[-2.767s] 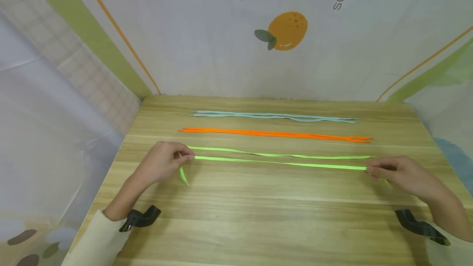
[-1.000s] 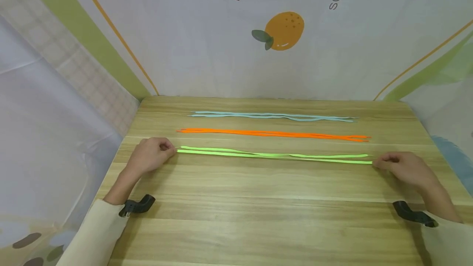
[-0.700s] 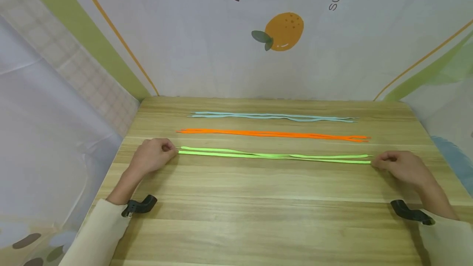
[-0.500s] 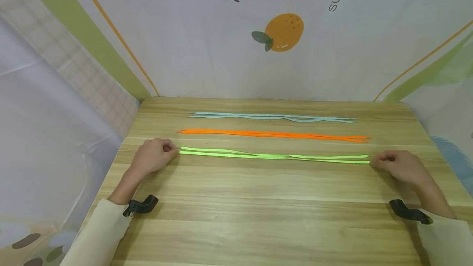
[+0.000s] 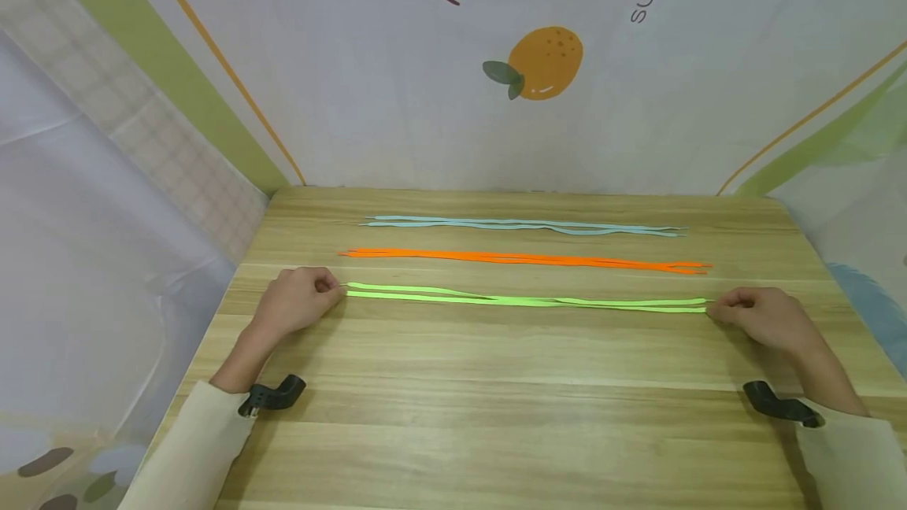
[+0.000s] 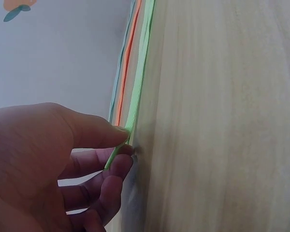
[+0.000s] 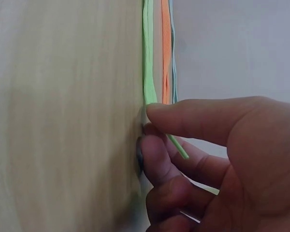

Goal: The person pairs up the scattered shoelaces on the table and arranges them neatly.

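Note:
In the head view, a flat neon-green shoelace runs straight across the table between both hands. My left hand pinches it near its left end between thumb and fingertips. My right hand pinches the other end the same way. Just behind lies a second green shoelace, and the two overlap around the middle. Short loose ends poke out past the grips: a green lace end in the left wrist view and a green lace end in the right wrist view. Both hands are low at the tabletop.
Farther back, a pair of orange shoelaces lies parallel to the green ones. Behind them is a light-blue pair. The wooden table ends at a white printed cloth, with more cloth hanging at both sides.
The hands have spread apart and moved back, bringing the held green lace from mid-table to beside the second one. Over the last second they have drawn slightly inward and the lace has settled lower.

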Available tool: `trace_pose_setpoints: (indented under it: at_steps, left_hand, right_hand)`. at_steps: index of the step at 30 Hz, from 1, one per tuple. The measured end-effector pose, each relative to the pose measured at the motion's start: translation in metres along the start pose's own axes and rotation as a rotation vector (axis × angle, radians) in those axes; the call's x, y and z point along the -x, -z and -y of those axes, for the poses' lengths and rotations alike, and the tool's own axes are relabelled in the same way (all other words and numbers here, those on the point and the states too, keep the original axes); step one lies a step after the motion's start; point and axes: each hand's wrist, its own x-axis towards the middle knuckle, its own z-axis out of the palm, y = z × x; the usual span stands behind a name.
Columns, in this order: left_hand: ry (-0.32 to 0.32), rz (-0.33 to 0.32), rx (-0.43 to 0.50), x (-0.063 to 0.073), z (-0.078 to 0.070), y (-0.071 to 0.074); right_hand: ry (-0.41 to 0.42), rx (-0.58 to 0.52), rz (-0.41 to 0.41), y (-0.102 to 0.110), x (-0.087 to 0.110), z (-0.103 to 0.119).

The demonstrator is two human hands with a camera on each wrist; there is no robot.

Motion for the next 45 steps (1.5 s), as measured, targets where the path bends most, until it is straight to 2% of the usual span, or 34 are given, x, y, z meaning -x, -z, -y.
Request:
trace_pose_setpoints:
  at_steps: [23,37,41,45]
  left_hand:
    - [0.046,-0.029,0.000,-0.001,0.001,0.002]
    - [0.057,-0.031,0.004,-0.001,0.004,0.003]
    - [0.055,-0.049,0.001,-0.002,0.002,0.004]
    - [0.037,-0.073,-0.001,-0.002,-0.005,0.005]
  right_hand:
    - [-0.005,-0.009,-0.056,0.000,0.003,-0.004]
    - [-0.034,-0.018,-0.046,0.006,0.010,-0.007]
    - [-0.038,-0.020,-0.058,0.008,0.013,-0.008]
    - [-0.001,-0.006,-0.109,0.006,0.014,-0.004]
